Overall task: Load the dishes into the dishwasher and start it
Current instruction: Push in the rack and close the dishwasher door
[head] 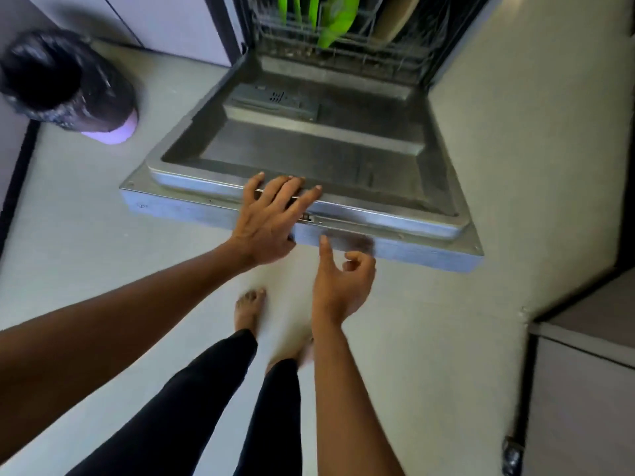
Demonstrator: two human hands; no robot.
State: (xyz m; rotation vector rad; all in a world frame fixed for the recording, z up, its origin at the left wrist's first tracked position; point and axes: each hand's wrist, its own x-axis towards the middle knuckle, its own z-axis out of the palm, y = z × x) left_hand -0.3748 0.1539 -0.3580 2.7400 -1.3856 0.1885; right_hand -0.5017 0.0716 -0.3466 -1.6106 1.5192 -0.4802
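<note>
Grip open: L hand point(271, 214) flat atop dishwasher door point(309, 149) near lip, lip running left-right; R hand point(338, 286) loose, empty, I'd guess just short.

both arms are bare from the frame's edge to the wrists. the left forearm point(130, 321) looks broad, being close to the camera, and the right forearm point(343, 389) looks slimmer. the left hand point(269, 219) and the right hand point(340, 286) are bare too, with short, pale fingernails. the legs are in tight black leggings point(192, 407), plain and matte, whose hems end just above the ankles. below them the feet are bare. the left foot point(249, 309) shows its toes clearly. the right foot point(295, 348) is blurred and partly hidden behind the right forearm.
</note>
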